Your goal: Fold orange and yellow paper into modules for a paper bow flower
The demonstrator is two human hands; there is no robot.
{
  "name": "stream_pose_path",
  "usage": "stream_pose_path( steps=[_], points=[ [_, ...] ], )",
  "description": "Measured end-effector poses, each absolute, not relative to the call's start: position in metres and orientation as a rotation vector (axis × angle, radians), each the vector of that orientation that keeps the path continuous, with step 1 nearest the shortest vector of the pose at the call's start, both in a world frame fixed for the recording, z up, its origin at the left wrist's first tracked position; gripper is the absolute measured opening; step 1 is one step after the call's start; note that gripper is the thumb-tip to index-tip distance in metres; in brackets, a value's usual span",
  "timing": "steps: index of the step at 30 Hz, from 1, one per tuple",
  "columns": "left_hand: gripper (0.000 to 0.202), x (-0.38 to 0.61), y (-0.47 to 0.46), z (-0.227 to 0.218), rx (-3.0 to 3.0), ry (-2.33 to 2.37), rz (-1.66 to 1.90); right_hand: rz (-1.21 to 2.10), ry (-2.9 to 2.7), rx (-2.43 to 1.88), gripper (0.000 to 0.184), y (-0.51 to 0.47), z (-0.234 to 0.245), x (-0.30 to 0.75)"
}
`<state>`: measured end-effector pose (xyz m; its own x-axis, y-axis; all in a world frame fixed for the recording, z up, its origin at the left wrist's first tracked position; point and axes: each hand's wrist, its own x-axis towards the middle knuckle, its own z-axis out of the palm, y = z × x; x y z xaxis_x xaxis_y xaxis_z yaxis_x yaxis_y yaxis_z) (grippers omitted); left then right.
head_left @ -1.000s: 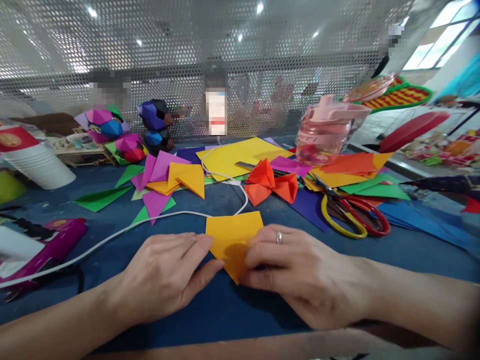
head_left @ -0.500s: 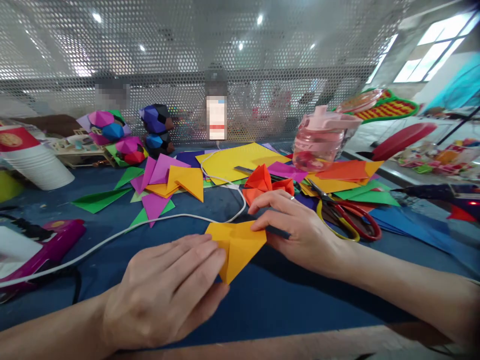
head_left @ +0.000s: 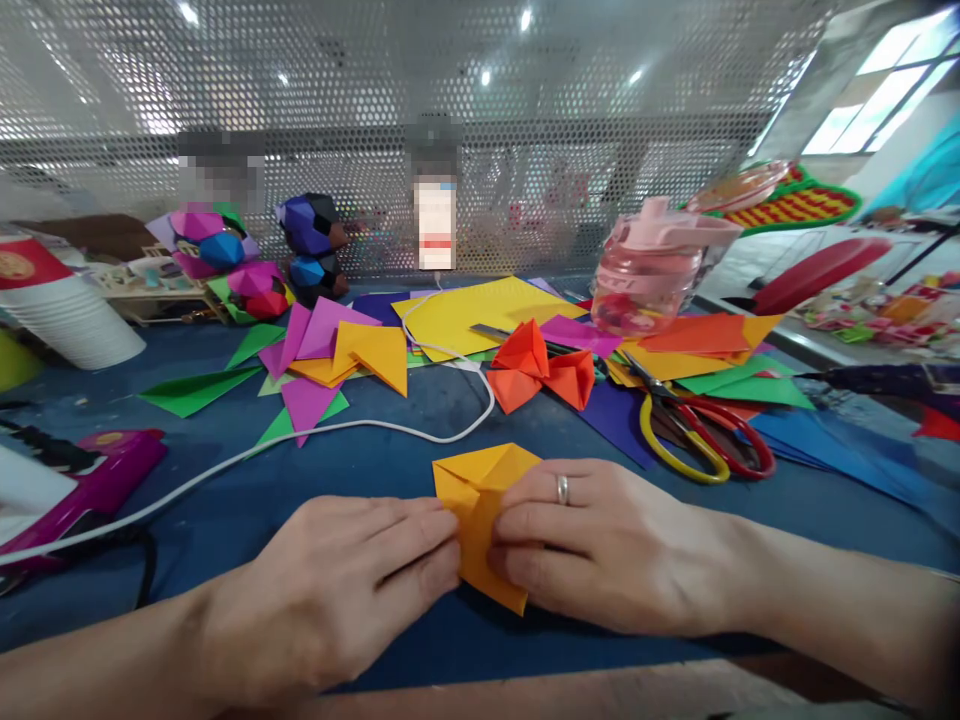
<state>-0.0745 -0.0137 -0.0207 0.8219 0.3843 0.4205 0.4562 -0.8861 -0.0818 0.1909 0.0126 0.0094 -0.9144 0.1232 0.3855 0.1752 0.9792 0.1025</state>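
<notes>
A folded yellow-orange sheet of origami paper point(head_left: 480, 500) is between both hands, close to the front of the blue table. My left hand point(head_left: 352, 570) grips its left edge, fingers pressed together. From the right, my right hand point(head_left: 592, 540), with a silver ring, curls its fingers over the paper's right side; the thumb is mostly hidden. Behind the hands sits a folded orange-red paper piece point(head_left: 536, 365). Scissors point(head_left: 686, 430) with red and yellow handles lie beyond my right hand.
A white cable point(head_left: 367, 425) crosses the table to a phone point(head_left: 435, 225). Folded coloured papers point(head_left: 322, 340) lie behind it. A pink bottle point(head_left: 649, 270) stands at back right, paper cups point(head_left: 75, 315) at left. A magenta tool point(head_left: 97, 480) lies left, a glue gun point(head_left: 892, 380) right.
The yellow-orange paper has turned and come nearer. My right hand has moved down from its upper corner onto its right side, uncovering the orange-red piece.
</notes>
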Motion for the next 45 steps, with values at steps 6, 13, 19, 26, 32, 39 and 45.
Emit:
stream_pose_path(
  steps=[6,13,19,26,32,39,45],
  points=[
    [0.019,-0.072,-0.014,-0.007,-2.927,-0.612,-0.755,-0.036,-2.833,-0.261,0.030,0.011,0.009,0.192],
    [0.022,-0.069,-0.017,-0.004,-3.044,-0.631,-0.790,0.376,-2.709,-0.337,0.021,0.013,0.014,0.193],
    [0.021,-0.070,-0.012,-0.005,-3.101,-0.527,-0.878,0.703,-2.543,-0.784,0.025,0.013,0.011,0.190],
    [0.020,-0.070,-0.008,-0.003,-3.142,-0.530,-0.893,0.529,-2.530,-1.085,0.022,0.007,0.002,0.183],
    [0.021,-0.069,-0.011,-0.001,-3.098,-0.561,-0.854,0.485,-2.498,-1.155,0.025,0.005,0.000,0.181],
    [0.028,-0.060,-0.022,0.010,-2.960,-0.643,-0.671,0.471,-2.533,-1.147,0.021,0.005,-0.002,0.182],
    [0.033,-0.056,-0.022,0.010,-2.994,-0.684,-0.593,0.508,-2.539,-1.169,0.025,0.007,0.001,0.182]
  ],
)
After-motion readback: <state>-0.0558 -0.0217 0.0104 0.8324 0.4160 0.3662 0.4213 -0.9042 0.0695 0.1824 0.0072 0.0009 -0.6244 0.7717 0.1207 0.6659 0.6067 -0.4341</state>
